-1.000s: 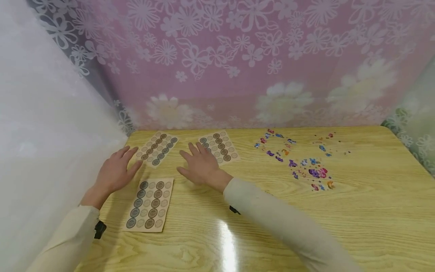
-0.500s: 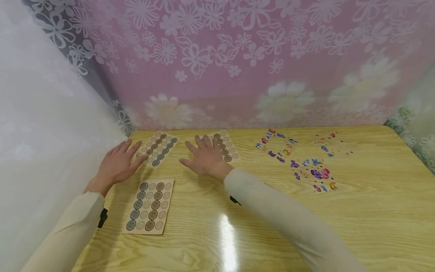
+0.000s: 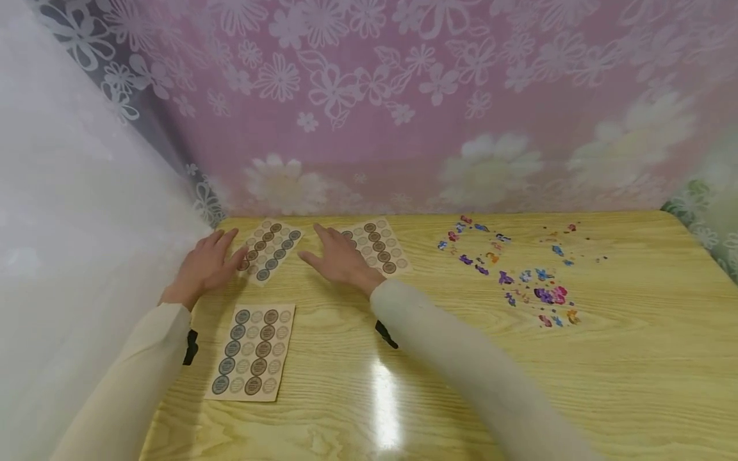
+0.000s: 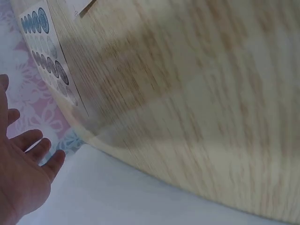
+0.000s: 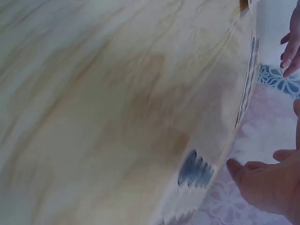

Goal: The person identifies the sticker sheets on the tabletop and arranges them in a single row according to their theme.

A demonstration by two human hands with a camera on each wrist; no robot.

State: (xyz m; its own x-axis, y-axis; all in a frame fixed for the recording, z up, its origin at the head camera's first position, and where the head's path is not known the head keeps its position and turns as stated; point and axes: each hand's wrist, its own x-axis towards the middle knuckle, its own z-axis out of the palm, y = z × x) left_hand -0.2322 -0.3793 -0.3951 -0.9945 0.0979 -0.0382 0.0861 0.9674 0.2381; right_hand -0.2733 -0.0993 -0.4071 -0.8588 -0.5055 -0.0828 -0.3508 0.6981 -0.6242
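Note:
Two sheets of round stickers lie at the back of the table: a left sheet (image 3: 278,253) and a right sheet (image 3: 387,246). A third sticker sheet (image 3: 249,349), perhaps a stack, lies closer to me. At the left sheet's left edge is my left hand (image 3: 209,264), its thumb over the edge; in the left wrist view its fingers are relaxed and hold nothing. My right hand (image 3: 341,257) hovers over the left part of the right sheet, covering some stickers. In the right wrist view that hand (image 5: 269,185) appears raised above the sheet, holding nothing.
Small colourful flower and butterfly stickers (image 3: 543,294) are scattered on the right half of the wooden table (image 3: 646,358). A pink floral curtain (image 3: 403,153) hangs behind the back edge, and a white sheet (image 3: 104,256) stands along the left side.
My left hand has moved slightly right and up, nearer the left sheet. My right hand's fingers, spread before, now look closer together and point further left. The sheets stay in place.

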